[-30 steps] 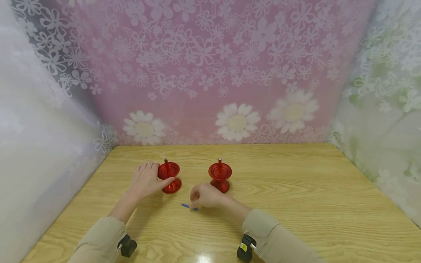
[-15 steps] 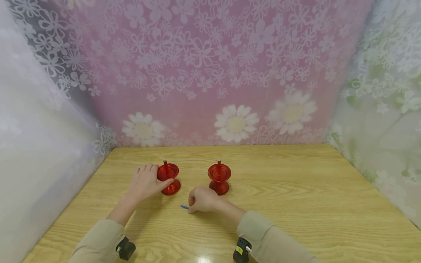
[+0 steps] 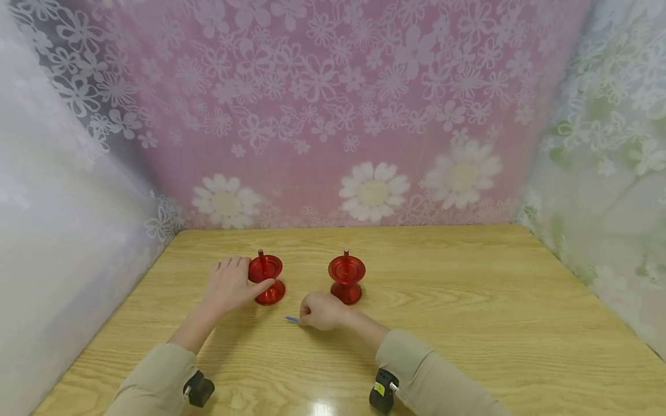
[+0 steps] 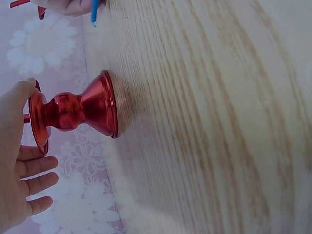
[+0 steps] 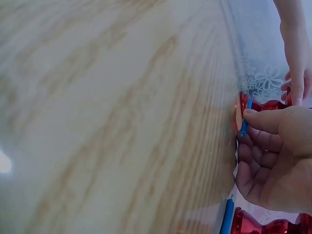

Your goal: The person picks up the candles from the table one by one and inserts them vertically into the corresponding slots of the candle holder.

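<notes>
Two red metal candle holders stand upright on the table, each with a flared dish and a thin post. My left hand holds the left candle holder by its dish, thumb on one side of the rim and fingers on the other. My right hand pinches a thin blue candle between thumb and fingertips; in the head view only its left end shows. Just behind that hand stands the right candle holder. A second blue candle appears beside this holder in the right wrist view; I cannot see it in the head view.
The wood-grain table spreads around both hands. A pink flowered backdrop rises along its far edge, with pale flowered sheets at the left and right sides.
My right hand's fingers have come down around the blue candle and now cover its right end, which showed earlier. My left hand has stayed on the left candle holder.
</notes>
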The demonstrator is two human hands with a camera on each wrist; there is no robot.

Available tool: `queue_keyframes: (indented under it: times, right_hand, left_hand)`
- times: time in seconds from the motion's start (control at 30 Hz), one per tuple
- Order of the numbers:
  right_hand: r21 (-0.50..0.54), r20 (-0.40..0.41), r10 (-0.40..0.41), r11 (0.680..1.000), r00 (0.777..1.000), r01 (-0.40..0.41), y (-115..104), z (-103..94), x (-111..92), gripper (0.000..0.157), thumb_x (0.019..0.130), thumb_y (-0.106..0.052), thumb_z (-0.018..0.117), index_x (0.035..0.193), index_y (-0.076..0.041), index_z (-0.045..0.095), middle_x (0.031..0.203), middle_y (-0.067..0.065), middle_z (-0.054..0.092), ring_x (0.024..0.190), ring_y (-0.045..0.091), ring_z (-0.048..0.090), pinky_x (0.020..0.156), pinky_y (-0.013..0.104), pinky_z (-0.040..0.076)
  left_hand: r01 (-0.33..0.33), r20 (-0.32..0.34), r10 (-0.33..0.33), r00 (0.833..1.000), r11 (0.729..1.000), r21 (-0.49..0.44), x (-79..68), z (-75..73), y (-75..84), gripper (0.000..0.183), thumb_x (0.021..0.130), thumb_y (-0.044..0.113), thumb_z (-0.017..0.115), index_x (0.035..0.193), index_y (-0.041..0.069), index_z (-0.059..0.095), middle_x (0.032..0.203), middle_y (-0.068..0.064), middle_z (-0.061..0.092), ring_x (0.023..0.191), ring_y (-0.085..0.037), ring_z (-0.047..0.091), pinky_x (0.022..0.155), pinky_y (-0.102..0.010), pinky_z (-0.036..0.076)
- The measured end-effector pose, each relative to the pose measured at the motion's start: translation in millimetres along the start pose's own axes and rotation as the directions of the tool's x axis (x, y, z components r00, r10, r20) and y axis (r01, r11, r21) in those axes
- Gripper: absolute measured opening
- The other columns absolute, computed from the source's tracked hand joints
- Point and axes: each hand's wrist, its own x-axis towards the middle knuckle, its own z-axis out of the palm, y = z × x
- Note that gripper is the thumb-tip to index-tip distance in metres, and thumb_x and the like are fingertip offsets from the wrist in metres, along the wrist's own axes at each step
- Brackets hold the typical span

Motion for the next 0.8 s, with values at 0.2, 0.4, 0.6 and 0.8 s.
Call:
queue_keyframes:
  times: [0.2,0.4,0.6,0.8]
  right_hand:
    - [0.165,0.002,-0.006,0.986,1.000,0.006,3,-3.0,1,0.010,0.086,-0.014,0.066,0.077,-0.011,0.064,0.070,-0.008,0.055,0.067,0.006,0.046,0.060,0.020,0.040]
    - [0.306,0.030,-0.035,0.952,0.999,0.024,1,-7.6,2,0.012,0.089,-0.013,0.063,0.093,-0.006,0.071,0.081,-0.005,0.065,0.076,0.006,0.051,0.069,0.023,0.043]
    - [0.355,0.033,-0.065,0.933,0.997,0.050,0,-16.1,3,0.013,0.090,-0.013,0.060,0.091,-0.005,0.071,0.083,0.000,0.065,0.072,0.008,0.050,0.064,0.023,0.042]
    - [0.423,0.017,-0.011,0.906,1.000,0.003,-1,-20.4,4,0.015,0.092,-0.016,0.059,0.094,-0.005,0.068,0.086,0.001,0.063,0.076,0.011,0.048,0.066,0.027,0.040]
  left_hand:
    - [0.003,0.011,-0.003,1.000,1.000,0.005,0.1,-1.4,-0.4,0.072,0.077,0.064,0.059,0.105,-0.003,0.059,0.100,-0.016,0.059,0.098,-0.036,0.052,0.084,-0.051,0.037]
    - [0.007,0.021,-0.007,1.000,1.000,0.006,0.4,-1.9,-0.8,0.074,0.078,0.064,0.057,0.107,-0.004,0.058,0.101,-0.016,0.059,0.100,-0.037,0.051,0.085,-0.051,0.037]
    - [0.002,0.022,-0.002,1.000,1.000,0.011,1.2,-3.3,-1.4,0.073,0.078,0.064,0.057,0.106,-0.003,0.058,0.099,-0.015,0.059,0.099,-0.037,0.051,0.082,-0.050,0.038]
    - [0.006,0.033,-0.006,0.999,1.000,0.001,0.3,-3.5,-1.9,0.071,0.078,0.064,0.057,0.104,-0.002,0.058,0.099,-0.014,0.059,0.099,-0.036,0.051,0.082,-0.049,0.038]
